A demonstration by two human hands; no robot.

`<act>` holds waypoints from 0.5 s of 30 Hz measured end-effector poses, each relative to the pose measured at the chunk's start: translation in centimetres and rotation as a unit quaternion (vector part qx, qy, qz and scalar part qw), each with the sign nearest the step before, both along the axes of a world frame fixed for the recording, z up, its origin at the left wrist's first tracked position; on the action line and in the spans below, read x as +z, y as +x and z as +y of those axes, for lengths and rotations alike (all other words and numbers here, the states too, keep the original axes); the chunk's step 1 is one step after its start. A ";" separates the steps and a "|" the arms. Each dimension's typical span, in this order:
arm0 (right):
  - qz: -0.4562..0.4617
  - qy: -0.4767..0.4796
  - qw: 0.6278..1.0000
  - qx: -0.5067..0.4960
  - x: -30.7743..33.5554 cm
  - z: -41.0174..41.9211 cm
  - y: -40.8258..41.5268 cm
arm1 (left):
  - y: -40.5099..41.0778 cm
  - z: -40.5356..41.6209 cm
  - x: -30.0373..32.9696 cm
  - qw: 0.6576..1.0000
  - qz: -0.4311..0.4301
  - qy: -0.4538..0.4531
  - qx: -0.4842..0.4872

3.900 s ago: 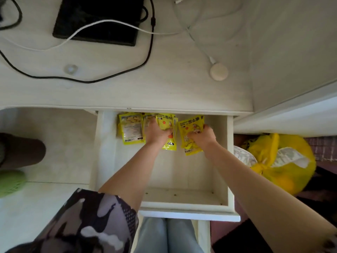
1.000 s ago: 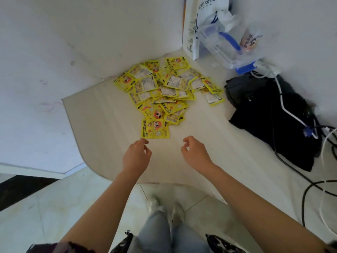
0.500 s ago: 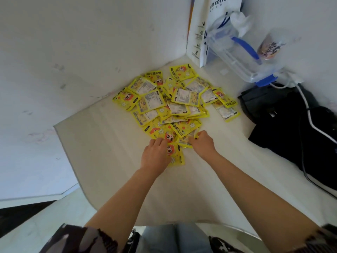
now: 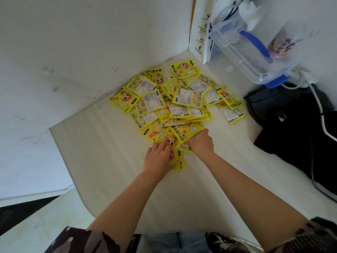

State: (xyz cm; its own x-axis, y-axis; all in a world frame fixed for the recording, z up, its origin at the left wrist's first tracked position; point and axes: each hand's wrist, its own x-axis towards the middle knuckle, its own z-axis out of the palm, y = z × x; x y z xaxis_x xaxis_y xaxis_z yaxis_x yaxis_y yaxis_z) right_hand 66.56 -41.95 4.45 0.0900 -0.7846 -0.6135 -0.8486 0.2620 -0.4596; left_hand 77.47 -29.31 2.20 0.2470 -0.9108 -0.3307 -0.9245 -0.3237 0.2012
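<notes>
A heap of several yellow hand-warmer packets [image 4: 175, 105] lies on the pale desk top [image 4: 113, 161], pushed towards the corner of the white walls. Both my hands are at the near edge of the heap. My left hand [image 4: 157, 158] lies palm down with its fingers spread over the nearest packet [image 4: 179, 162], pressing on it. My right hand [image 4: 201, 143] is just to the right, its thumb stretched forward and its fingers curled round the edge of a packet [image 4: 186, 147] at the heap's front.
A clear plastic box with a blue handle [image 4: 244, 52] and a white paper bag [image 4: 200, 30] stand at the back right. A black bag [image 4: 295, 128] with a white cable [image 4: 316, 99] lies on the right. The desk edge curves away at the left.
Earlier both hands held packets inside a drawer. One second ago they hovered short of the heap; since then they have come onto its near edge and now touch packets.
</notes>
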 end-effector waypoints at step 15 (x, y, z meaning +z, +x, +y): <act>-0.030 0.048 0.996 -0.074 0.8 -0.4 -3.9 | 2.2 1.9 1.0 0.982 0.114 0.045 0.145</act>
State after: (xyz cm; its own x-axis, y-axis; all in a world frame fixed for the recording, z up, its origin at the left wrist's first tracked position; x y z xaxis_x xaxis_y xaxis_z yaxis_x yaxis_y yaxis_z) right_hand 62.61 -42.40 5.25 0.0172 -0.7294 -0.6839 -0.7687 0.4278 -0.4755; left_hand 79.70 -27.45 3.17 0.4010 -0.7782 -0.4833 -0.7252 -0.5920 0.3515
